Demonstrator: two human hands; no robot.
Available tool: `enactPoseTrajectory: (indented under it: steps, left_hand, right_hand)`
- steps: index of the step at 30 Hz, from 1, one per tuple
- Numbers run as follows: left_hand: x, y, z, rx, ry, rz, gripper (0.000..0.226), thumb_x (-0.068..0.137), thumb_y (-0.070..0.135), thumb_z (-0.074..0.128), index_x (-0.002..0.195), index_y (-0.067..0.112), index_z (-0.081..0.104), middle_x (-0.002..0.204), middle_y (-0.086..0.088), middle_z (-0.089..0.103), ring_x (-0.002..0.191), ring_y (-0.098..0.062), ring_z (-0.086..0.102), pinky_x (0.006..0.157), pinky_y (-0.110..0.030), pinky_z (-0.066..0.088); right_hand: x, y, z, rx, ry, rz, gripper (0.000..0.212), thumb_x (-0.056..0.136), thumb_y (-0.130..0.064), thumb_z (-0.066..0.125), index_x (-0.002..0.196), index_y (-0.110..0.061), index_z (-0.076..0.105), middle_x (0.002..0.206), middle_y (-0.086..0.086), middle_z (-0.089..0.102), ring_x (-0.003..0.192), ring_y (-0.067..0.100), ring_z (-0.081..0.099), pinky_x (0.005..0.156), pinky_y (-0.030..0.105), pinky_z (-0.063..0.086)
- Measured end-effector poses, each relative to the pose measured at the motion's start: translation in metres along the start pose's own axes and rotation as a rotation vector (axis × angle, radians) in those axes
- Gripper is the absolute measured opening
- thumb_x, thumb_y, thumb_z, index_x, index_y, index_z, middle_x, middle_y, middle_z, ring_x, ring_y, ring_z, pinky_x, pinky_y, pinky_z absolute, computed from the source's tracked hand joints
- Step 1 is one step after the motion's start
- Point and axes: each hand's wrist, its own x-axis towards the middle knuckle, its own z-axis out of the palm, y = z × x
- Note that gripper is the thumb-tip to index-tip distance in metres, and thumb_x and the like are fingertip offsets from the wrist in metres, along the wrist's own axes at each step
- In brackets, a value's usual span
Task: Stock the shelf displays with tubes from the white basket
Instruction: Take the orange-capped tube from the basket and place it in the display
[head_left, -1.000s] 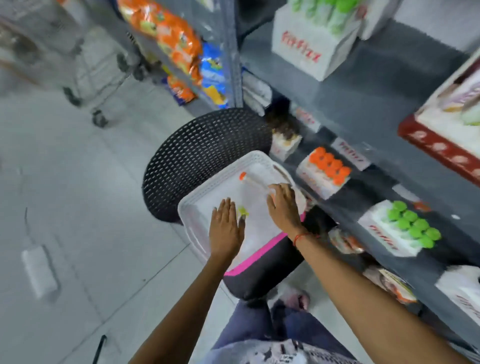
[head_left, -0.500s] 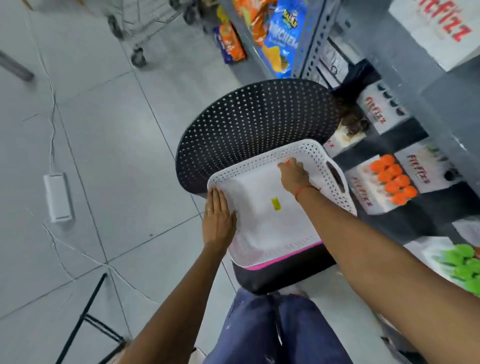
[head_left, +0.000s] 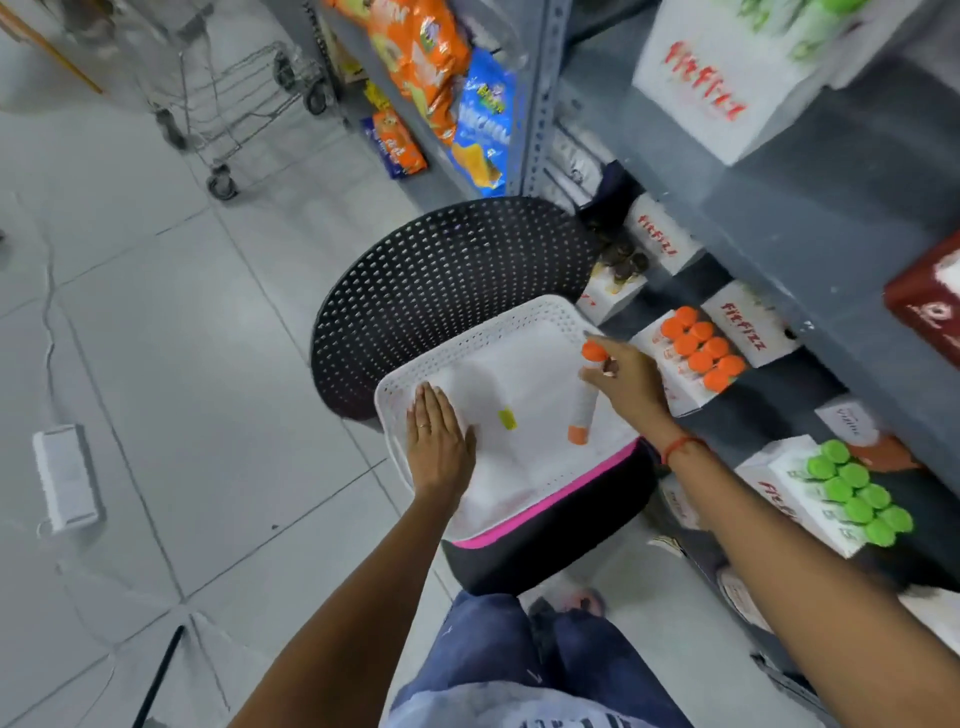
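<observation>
The white basket (head_left: 467, 348) rests on the seat of a black perforated chair (head_left: 447, 270). My left hand (head_left: 439, 441) lies flat on the basket's near-left rim, fingers together. My right hand (head_left: 631, 382) holds a white tube with orange caps (head_left: 584, 405) above the basket's right side. Just right of it, on a low shelf, a white display box with orange-capped tubes (head_left: 696, 351) stands. A box with green-capped tubes (head_left: 852, 493) sits nearer me. A small yellow label (head_left: 507, 420) lies on the basket's floor.
Grey metal shelving (head_left: 779, 249) runs along the right with more white boxes. Snack bags (head_left: 436, 62) hang at the top. A wire trolley (head_left: 234, 104) stands at the far left, and a white power strip (head_left: 65, 478) lies on the tiled floor.
My right hand has picked up the orange-capped tube and lifted it toward the basket's right edge. The left hand stayed on the rim. The view shifted slightly.
</observation>
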Motion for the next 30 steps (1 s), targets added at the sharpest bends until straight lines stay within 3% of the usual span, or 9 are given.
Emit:
enactPoseTrajectory:
  steps: [4,6,10,14,18,21,23,27,30]
  left_hand:
    - [0.008,0.064,-0.017,-0.038,0.032,0.198,0.07,0.098,0.042,0.03,0.143,-0.007,0.009,0.153,-0.023,0.013,0.143,-0.031,0.007,0.117,-0.041,0.004]
    - [0.01,0.101,-0.029,-0.053,0.082,0.318,0.069,0.097,0.041,0.034,0.142,-0.008,0.016,0.151,-0.024,0.02,0.142,-0.033,0.014,0.116,-0.041,0.008]
    - [0.012,0.176,-0.059,-0.14,0.185,0.555,0.066,0.088,0.036,0.043,0.135,-0.011,0.035,0.141,-0.028,0.039,0.132,-0.037,0.036,0.112,-0.043,0.02]
    - [0.001,0.251,-0.095,-0.236,0.242,0.751,0.064,0.091,0.035,0.035,0.138,-0.008,0.029,0.145,-0.026,0.035,0.135,-0.035,0.033,0.111,-0.045,0.026]
    - [-0.021,0.319,-0.119,-0.297,0.248,0.912,0.064,0.094,0.038,0.033,0.14,-0.007,0.028,0.146,-0.025,0.034,0.136,-0.034,0.03,0.113,-0.044,0.021]
    - [-0.038,0.35,-0.124,-0.295,0.202,0.962,0.067,0.095,0.044,0.028,0.137,-0.009,0.033,0.142,-0.027,0.039,0.133,-0.037,0.034,0.112,-0.046,0.022]
    - [-0.046,0.361,-0.121,-0.261,0.154,0.976,0.073,0.094,0.048,0.02,0.137,-0.01,0.033,0.142,-0.028,0.038,0.133,-0.038,0.033,0.113,-0.046,0.021]
    - [-0.048,0.36,-0.102,-0.141,0.118,1.015,0.08,0.091,0.052,0.006,0.142,-0.006,0.024,0.15,-0.025,0.025,0.14,-0.035,0.02,0.114,-0.041,0.006]
    - [-0.044,0.354,-0.094,-0.093,0.14,1.039,0.081,0.091,0.055,-0.002,0.145,-0.001,0.018,0.153,-0.02,0.019,0.142,-0.03,0.015,0.114,-0.04,0.002]
  right_hand:
    - [-0.036,0.002,-0.054,-0.009,0.128,-0.024,0.038,0.076,-0.003,0.071,0.113,-0.01,0.064,0.11,0.014,0.067,0.098,0.028,0.063,0.084,0.025,0.047]
    - [-0.055,0.002,-0.086,-0.024,0.21,-0.014,0.039,0.075,-0.002,0.07,0.113,-0.009,0.065,0.114,0.014,0.066,0.103,0.029,0.061,0.081,0.019,0.042]
    - [-0.093,0.001,-0.153,-0.009,0.358,-0.003,0.046,0.072,-0.006,0.075,0.117,-0.009,0.063,0.118,0.015,0.065,0.108,0.026,0.061,0.092,0.029,0.044]
    - [-0.134,-0.001,-0.219,0.077,0.474,0.027,0.046,0.07,-0.001,0.077,0.114,-0.006,0.061,0.115,0.014,0.064,0.098,0.02,0.062,0.092,0.034,0.05]
    - [-0.181,-0.006,-0.283,0.02,0.666,0.037,0.042,0.071,-0.007,0.078,0.11,-0.011,0.063,0.107,0.003,0.064,0.094,0.016,0.059,0.087,0.026,0.048]
    - [-0.206,-0.007,-0.323,-0.057,0.734,0.032,0.039,0.073,-0.012,0.078,0.109,-0.012,0.063,0.1,-0.005,0.061,0.077,0.01,0.056,0.073,0.013,0.043]
    - [-0.213,-0.003,-0.346,-0.077,0.779,0.039,0.036,0.074,-0.012,0.077,0.108,-0.011,0.063,0.098,-0.001,0.064,0.068,0.006,0.053,0.068,0.018,0.043]
    - [-0.215,0.007,-0.38,-0.119,0.897,0.063,0.04,0.076,-0.014,0.074,0.114,-0.013,0.064,0.1,-0.007,0.06,0.059,-0.025,0.048,0.058,-0.001,0.035]
    - [-0.21,0.014,-0.399,-0.087,0.844,0.087,0.043,0.079,-0.008,0.07,0.12,-0.013,0.061,0.108,-0.001,0.063,0.065,-0.017,0.055,0.072,0.005,0.047]
